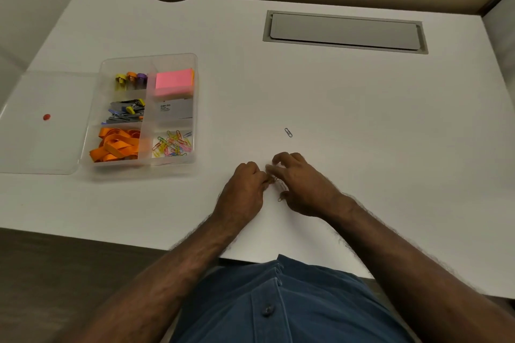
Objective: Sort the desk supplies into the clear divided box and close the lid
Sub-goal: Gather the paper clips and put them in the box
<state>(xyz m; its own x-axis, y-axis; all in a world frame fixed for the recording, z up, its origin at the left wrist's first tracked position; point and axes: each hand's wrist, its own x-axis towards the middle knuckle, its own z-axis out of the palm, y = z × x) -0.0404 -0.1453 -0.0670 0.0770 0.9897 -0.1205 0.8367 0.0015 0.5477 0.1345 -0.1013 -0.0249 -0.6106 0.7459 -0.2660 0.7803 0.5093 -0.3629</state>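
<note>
The clear divided box (pixel 195 108) stands at the left of the desk with its lid (pixel 41 147) lying open to its left. Its compartments hold orange rubber bands (pixel 117 145), coloured paper clips (pixel 172 143), binder clips (pixel 128 114), pink sticky notes (pixel 174 81) and small coloured-capped tubes (pixel 131 79). My left hand (pixel 245 186) and my right hand (pixel 301 184) meet near the desk's front, fingers curled, pinching a few paper clips (pixel 280 186) between them. One loose blue paper clip (pixel 288 132) lies on the desk beyond my hands.
The white desk (pixel 362 120) has a grey cable hatch (pixel 345 32) at the back right. A small red dot (pixel 46 117) sits on the open lid. Partition walls enclose the desk at the back and sides.
</note>
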